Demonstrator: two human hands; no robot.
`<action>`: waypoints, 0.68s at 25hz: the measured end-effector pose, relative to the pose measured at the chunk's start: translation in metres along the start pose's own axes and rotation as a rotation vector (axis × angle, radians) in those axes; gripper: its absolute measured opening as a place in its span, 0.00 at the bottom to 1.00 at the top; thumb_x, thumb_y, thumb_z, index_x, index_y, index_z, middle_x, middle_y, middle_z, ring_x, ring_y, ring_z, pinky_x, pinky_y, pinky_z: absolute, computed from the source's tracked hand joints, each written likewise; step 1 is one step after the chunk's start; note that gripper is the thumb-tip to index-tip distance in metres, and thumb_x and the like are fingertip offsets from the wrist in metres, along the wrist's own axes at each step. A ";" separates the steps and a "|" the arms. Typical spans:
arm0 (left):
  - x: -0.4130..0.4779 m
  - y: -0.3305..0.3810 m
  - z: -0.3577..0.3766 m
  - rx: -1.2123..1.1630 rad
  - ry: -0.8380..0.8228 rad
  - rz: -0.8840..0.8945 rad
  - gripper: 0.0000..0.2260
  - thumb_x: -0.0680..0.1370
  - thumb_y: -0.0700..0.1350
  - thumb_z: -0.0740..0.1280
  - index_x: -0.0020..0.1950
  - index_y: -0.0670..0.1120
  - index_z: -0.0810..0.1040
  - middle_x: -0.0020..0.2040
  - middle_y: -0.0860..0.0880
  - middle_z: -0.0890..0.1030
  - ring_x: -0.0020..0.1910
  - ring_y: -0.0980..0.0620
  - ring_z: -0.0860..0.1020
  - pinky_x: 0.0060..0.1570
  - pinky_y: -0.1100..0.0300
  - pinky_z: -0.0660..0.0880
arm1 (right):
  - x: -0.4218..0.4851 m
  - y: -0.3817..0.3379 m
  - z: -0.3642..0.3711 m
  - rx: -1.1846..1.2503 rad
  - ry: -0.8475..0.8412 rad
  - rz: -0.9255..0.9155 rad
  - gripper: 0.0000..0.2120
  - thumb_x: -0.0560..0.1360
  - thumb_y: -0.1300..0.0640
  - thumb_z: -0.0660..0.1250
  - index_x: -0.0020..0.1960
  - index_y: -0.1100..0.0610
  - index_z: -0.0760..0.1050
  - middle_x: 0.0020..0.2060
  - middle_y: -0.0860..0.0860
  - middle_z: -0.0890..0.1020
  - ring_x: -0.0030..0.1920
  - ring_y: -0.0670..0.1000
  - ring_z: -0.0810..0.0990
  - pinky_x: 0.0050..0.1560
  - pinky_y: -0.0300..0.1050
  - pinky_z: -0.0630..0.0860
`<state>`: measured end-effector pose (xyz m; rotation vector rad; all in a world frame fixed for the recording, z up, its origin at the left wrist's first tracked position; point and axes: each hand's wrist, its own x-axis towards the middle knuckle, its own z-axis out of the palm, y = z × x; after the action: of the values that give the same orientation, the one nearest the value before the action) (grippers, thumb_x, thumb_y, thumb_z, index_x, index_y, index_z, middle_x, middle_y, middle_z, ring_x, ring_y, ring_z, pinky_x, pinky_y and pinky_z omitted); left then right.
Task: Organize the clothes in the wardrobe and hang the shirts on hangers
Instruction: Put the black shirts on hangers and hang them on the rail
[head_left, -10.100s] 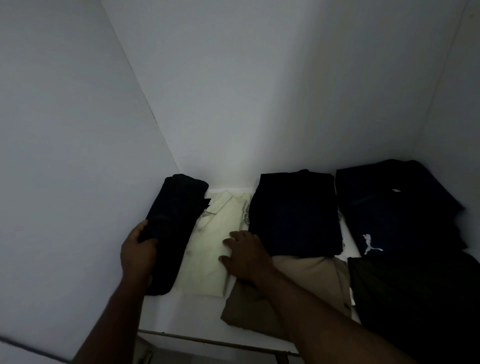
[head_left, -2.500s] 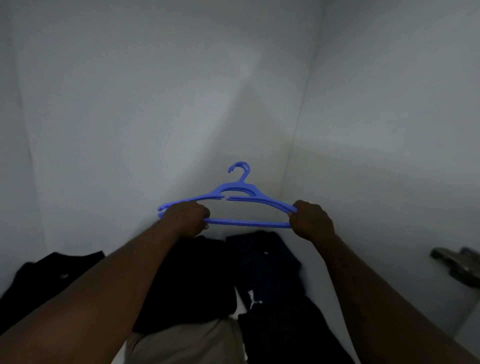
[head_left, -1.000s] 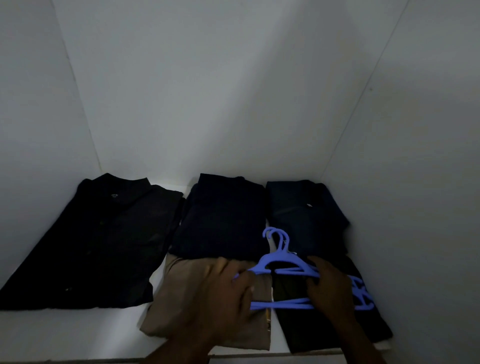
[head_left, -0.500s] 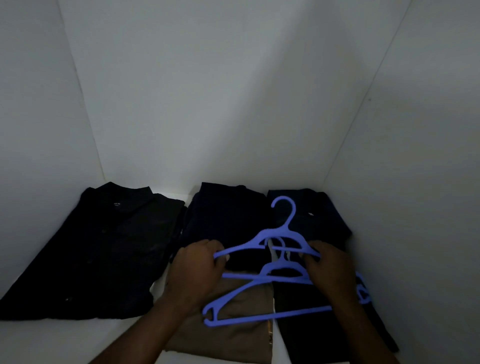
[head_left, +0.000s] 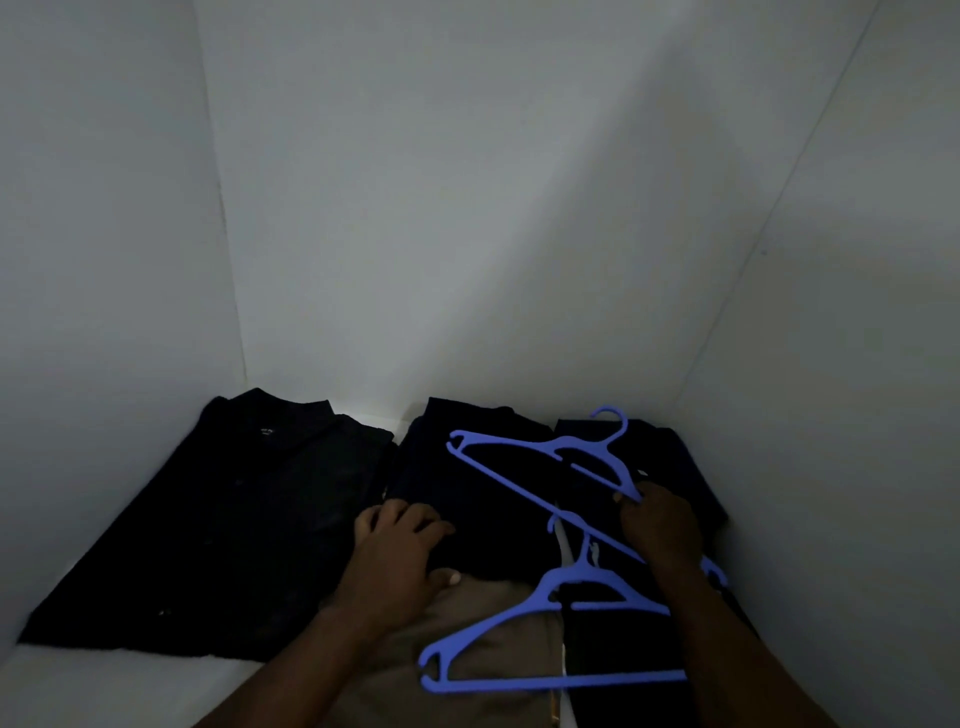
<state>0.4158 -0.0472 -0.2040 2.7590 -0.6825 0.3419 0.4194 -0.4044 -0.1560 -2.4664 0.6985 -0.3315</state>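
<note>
Two blue plastic hangers are over the folded clothes on the wardrobe shelf. My right hand (head_left: 657, 530) grips the upper blue hanger (head_left: 519, 483) by its right arm and holds it tilted above the dark clothes. The second blue hanger (head_left: 545, 644) lies flat on the khaki garment (head_left: 493, 618) and the black one (head_left: 623, 649) beside it. My left hand (head_left: 400, 556) rests on the front edge of the middle dark folded garment (head_left: 467, 483), holding nothing. A black collared shirt (head_left: 249, 519) lies spread at the left.
A navy folded garment (head_left: 670, 457) sits at the back right against the side wall. White wardrobe walls close in on the left, back and right. A strip of bare white shelf (head_left: 104, 691) shows at the front left.
My left hand has let go of the hanger and dropped onto the dark folded garment. My right hand has swung the upper hanger so that it tilts, hook to the back right.
</note>
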 end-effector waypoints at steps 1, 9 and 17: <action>0.004 0.000 0.002 0.030 0.017 0.045 0.26 0.71 0.69 0.65 0.66 0.61 0.80 0.63 0.59 0.78 0.65 0.50 0.73 0.68 0.44 0.63 | 0.000 -0.002 0.004 0.015 -0.006 -0.007 0.15 0.82 0.48 0.64 0.41 0.55 0.78 0.39 0.53 0.82 0.37 0.53 0.80 0.42 0.49 0.81; 0.021 -0.003 0.003 0.204 0.006 0.251 0.15 0.71 0.55 0.67 0.54 0.55 0.84 0.52 0.55 0.83 0.45 0.50 0.80 0.42 0.54 0.78 | 0.021 -0.013 0.000 0.001 0.014 0.025 0.22 0.83 0.39 0.58 0.47 0.56 0.77 0.43 0.55 0.82 0.41 0.56 0.80 0.42 0.50 0.79; 0.020 -0.001 0.004 0.089 0.055 0.170 0.11 0.74 0.53 0.63 0.51 0.53 0.81 0.48 0.55 0.83 0.44 0.49 0.79 0.43 0.52 0.75 | 0.015 -0.012 0.002 -0.180 0.206 -0.113 0.32 0.71 0.60 0.71 0.74 0.62 0.69 0.70 0.63 0.73 0.67 0.67 0.73 0.65 0.65 0.73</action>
<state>0.4339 -0.0559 -0.2025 2.7691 -0.9104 0.4936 0.4377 -0.4035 -0.1500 -2.6746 0.7001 -0.5970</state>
